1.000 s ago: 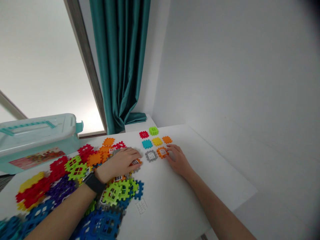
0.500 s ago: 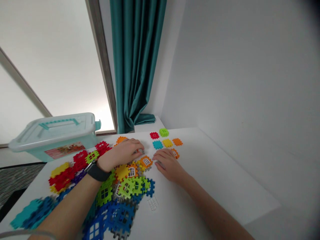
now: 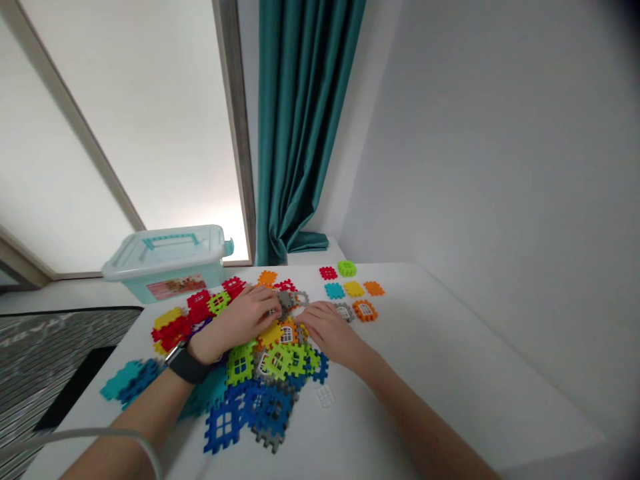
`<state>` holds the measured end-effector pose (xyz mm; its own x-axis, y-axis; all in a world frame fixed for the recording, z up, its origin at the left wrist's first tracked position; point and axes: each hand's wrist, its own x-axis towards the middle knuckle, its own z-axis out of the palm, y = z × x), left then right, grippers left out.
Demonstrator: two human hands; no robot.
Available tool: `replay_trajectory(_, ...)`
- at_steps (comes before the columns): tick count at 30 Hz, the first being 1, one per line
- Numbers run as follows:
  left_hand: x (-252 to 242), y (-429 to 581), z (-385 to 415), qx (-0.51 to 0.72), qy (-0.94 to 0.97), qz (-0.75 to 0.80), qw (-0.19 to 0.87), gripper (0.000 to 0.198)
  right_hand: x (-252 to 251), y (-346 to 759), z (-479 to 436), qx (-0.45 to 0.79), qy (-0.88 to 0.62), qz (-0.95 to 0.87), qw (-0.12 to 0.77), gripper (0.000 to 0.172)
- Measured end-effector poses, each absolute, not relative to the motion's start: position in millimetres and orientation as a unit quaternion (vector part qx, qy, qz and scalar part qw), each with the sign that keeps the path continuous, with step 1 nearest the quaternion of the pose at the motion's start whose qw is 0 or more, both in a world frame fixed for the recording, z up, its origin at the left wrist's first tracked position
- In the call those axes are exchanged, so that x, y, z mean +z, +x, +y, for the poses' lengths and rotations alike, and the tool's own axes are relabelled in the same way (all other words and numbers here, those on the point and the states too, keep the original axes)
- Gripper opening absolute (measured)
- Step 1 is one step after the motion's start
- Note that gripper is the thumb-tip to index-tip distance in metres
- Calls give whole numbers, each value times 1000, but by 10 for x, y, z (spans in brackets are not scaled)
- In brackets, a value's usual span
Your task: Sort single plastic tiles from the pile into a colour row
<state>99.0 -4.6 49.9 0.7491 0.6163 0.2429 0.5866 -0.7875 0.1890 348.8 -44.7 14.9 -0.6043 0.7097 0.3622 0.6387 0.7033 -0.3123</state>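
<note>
My left hand [image 3: 235, 319] lies over a heap of plastic waffle blocks [image 3: 265, 400], its fingertips against a grey block [image 3: 286, 302]. Whether it grips that block, I cannot tell. My right hand [image 3: 327, 331] rests with fingers apart beside it, nearest an orange window block [image 3: 287, 333]. Small blocks in red, green, teal, yellow and orange [image 3: 353, 289] lie in rows beyond the hands. An orange window block [image 3: 365, 311] and a grey window block [image 3: 345, 311] sit just in front of them.
A plastic storage box with a pale teal lid [image 3: 167, 263] stands behind the heap. A white window block [image 3: 325, 395] lies alone near the heap. The white table [image 3: 450, 353] meets a wall on the right. A teal curtain [image 3: 300, 133] hangs behind, and a dark striped floor [image 3: 60, 340] shows left.
My right hand has moved left off the orange window block, closer to my left hand, over the heap. The whole scene has shifted right in the view as my head turned.
</note>
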Motion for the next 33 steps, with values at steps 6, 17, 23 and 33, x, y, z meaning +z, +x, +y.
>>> replay_trajectory(6, 400, 767, -291, 158, 915, 369, 37, 17, 199, 3223, -340, 67, -369, -899, 229, 20)
replay_trajectory(17, 226, 613, -393, 184, 901, 393, 11, 20, 76, 2857, -450, 23, -428, -874, 229, 31)
replay_trajectory(23, 163, 629, -374, 180, 904, 388, -8, 19, -23, 2854, -463, 61, -453, -854, 248, 39)
replay_trajectory(33, 137, 700, -408, 200, 889, 411, -11, 13, -178, 2876, -470, 117, -426, -816, 373, 33)
